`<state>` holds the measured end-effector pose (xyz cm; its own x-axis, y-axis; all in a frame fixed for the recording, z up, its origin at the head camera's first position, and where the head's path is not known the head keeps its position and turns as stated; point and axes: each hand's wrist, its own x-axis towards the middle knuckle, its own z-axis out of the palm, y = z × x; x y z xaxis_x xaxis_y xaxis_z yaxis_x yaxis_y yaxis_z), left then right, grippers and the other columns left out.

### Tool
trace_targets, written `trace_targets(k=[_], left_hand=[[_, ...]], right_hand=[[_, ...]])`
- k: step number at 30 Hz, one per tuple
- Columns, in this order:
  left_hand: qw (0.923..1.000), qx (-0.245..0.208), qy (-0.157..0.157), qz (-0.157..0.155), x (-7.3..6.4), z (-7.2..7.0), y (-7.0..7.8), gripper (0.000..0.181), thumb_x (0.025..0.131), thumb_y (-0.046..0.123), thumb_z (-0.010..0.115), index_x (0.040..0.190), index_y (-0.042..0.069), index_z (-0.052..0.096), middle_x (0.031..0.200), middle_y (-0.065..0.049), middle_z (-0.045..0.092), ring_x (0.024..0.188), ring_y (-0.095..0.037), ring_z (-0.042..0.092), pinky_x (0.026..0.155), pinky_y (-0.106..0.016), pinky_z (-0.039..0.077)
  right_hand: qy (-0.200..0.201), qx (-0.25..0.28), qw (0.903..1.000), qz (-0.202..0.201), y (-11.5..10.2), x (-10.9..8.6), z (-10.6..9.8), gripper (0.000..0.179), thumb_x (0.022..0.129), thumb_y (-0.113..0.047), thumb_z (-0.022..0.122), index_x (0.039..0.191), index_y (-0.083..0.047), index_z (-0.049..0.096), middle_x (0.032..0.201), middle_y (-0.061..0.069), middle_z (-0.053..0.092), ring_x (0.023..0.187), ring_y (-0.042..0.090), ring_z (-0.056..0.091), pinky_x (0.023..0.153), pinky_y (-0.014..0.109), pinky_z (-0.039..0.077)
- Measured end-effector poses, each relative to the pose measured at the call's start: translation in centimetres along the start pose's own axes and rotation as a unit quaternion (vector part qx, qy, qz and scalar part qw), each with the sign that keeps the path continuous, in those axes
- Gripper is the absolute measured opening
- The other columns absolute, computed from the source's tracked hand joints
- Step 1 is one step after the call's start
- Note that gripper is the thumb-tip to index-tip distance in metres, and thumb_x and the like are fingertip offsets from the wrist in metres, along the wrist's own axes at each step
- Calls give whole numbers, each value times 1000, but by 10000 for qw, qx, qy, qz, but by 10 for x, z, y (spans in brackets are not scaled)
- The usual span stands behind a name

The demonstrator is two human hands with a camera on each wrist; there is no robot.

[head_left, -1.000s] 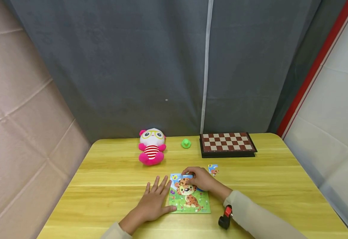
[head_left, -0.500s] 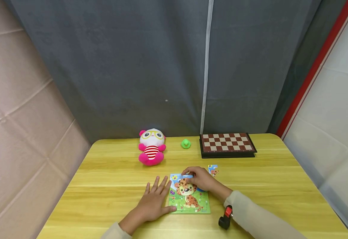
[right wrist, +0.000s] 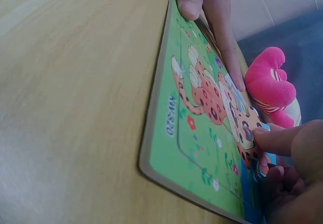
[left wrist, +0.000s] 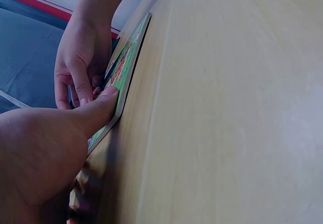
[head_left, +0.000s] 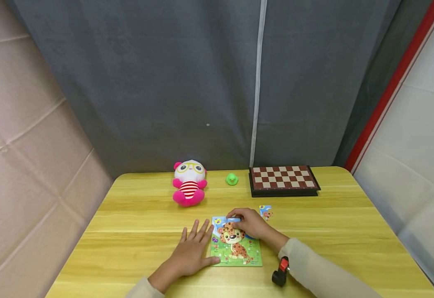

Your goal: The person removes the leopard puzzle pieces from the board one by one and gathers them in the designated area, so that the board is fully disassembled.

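A square jigsaw puzzle (head_left: 235, 256) with a cartoon leopard on green grass lies flat on the wooden table, printed pieces set in its frame. My left hand (head_left: 191, 252) lies spread at its left side, the thumb resting on the lower left corner and the index fingertip at the left edge. At the top of the puzzle my right hand (head_left: 253, 223) pinches a puzzle piece by the leopard's ear, thumb and fingers bent; the hand covers the puzzle's upper right part. In the right wrist view the thumb (right wrist: 277, 139) presses on the leopard's head. A loose puzzle piece (head_left: 265, 212) lies just beyond the right hand.
Toward the back of the table (head_left: 135, 215) lies a pink and white plush panda (head_left: 189, 184). A small green duck toy (head_left: 232, 179) sits beside it, then a folded checkered game board (head_left: 284, 179). A grey curtain (head_left: 164, 82) hangs behind the table.
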<state>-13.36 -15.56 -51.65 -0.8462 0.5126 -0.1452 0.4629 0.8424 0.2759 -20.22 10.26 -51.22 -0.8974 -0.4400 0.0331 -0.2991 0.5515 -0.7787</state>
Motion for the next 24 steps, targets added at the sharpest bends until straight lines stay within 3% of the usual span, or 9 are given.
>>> trace_targets(k=[5, 11, 14, 24], left_hand=[[9999, -6, 164, 24, 2, 3, -1, 101, 91, 79, 48, 166, 18, 21, 173, -11, 9, 157, -45, 5, 117, -76, 13], [9995, 40, 152, 276, 3, -1, 6, 77, 93, 68, 57, 161, 48, 26, 173, -15, 10, 148, -64, 11, 106, -87, 17], [9988, 260, 8, 417, 4, -4, 9, 68, 94, 65, 55, 156, 57, 29, 172, -17, 12, 143, -71, 13, 99, -90, 21], [9971, 462, -342, 492, 7, -11, 15, 59, 97, 62, 52, 153, 59, 35, 171, -21, 12, 139, -75, 14, 94, -91, 26]], right_hand=[[-17, -30, 10000, 10, 1, 1, 0, 18, 98, -11, 70, 114, -15, 75, 93, -6, 68, 81, 12, 57, 75, 33, 49], [-80, -19, 10000, 39, 0, 1, -1, 19, 97, -10, 71, 115, -15, 75, 93, -5, 69, 82, 12, 59, 77, 36, 51], [-103, -4, 9999, 80, 0, 1, -1, 20, 97, -9, 71, 115, -15, 75, 94, -4, 70, 83, 13, 60, 78, 38, 51], [-89, 13, 9999, 134, -1, 2, -1, 20, 95, -9, 72, 114, -15, 76, 91, -4, 69, 80, 12, 58, 75, 33, 49]])
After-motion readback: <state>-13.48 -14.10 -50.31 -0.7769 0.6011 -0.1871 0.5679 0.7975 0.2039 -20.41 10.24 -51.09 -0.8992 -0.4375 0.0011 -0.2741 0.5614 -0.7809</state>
